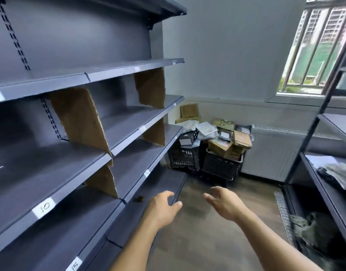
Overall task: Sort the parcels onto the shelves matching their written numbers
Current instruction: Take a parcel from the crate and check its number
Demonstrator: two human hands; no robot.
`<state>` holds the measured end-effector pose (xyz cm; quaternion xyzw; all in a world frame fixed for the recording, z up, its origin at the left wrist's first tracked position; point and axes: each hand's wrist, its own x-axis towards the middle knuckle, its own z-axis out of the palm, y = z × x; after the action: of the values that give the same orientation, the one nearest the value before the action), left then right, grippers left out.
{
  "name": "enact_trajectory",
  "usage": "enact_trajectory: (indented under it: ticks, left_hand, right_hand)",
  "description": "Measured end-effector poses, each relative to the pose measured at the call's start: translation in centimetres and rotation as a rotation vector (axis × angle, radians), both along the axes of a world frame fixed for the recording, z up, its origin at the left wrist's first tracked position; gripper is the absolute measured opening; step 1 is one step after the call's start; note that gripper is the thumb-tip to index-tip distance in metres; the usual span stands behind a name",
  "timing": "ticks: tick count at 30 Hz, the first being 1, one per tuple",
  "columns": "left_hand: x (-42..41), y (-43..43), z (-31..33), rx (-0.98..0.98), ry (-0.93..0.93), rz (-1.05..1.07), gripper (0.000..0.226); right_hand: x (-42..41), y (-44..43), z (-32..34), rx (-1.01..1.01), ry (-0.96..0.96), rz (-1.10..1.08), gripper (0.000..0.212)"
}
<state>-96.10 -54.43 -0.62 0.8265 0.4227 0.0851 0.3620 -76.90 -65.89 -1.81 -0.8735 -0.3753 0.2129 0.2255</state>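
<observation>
1. left hand [164, 204]: stretched out ahead of me, palm down, fingers loosely bent, gripping nothing. it hovers in front of the front edge of a low board of the grey shelves [129, 71].
2. right hand [225, 204]: beside the left one but apart from it, palm turned inward, fingers relaxed and spread, pointing toward the far corner. nothing held.
3. parcels [223, 137]: heaped in and over two black crates [185, 157] on the floor [207, 231] in the far corner, between the end of the shelves and the radiator [276, 153]. well apart from both hands.
4. parcel orientation: mixed. the brown cartons [220, 146] over the right crate lie tilted, long sides pointing different ways. a white mailer [206, 128] lies roughly flat. one flat brown carton [189, 110] stands upright against the wall. written numbers too small to read.
5. shelves: the boards' long axis runs from near left away toward the corner. cardboard dividers [80, 122] stand upright across them. front-edge tags read "10" [44, 207] and, lower, "15" [75, 264].
6. second rack [313, 130] at right carries grey bags [338, 173].
</observation>
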Motion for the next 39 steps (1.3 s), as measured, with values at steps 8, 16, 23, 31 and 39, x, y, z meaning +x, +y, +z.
enact_trajectory:
  ticks: [8, 16, 23, 31, 39]
  left_hand:
    - [7.6, 6.1, -0.5, 0.019, 0.006, -0.126, 0.05]
    - [17.9, 10.0, -2.6, -0.009, 0.024, -0.19, 0.049]
    - [29.0, 14.8, -3.3, -0.029, 0.039, -0.147, 0.049]
    - [39.6, 19.4, -3.2, -0.045, 0.07, -0.113, 0.048]
    - [47.5, 25.6, -5.1, -0.08, 0.09, -0.122, 0.047]
  right_hand:
    - [5.5, 2.5, -1.0, 0.019, 0.046, -0.172, 0.061]
    - [15.0, 4.7, -3.4, 0.025, 0.079, -0.27, 0.062]
    - [26.8, 9.9, -4.7, 0.007, 0.136, -0.231, 0.064]
    - [37.9, 15.4, -4.2, -0.022, 0.156, -0.205, 0.064]
    - [45.1, 21.7, -5.8, -0.047, 0.18, -0.216, 0.063]
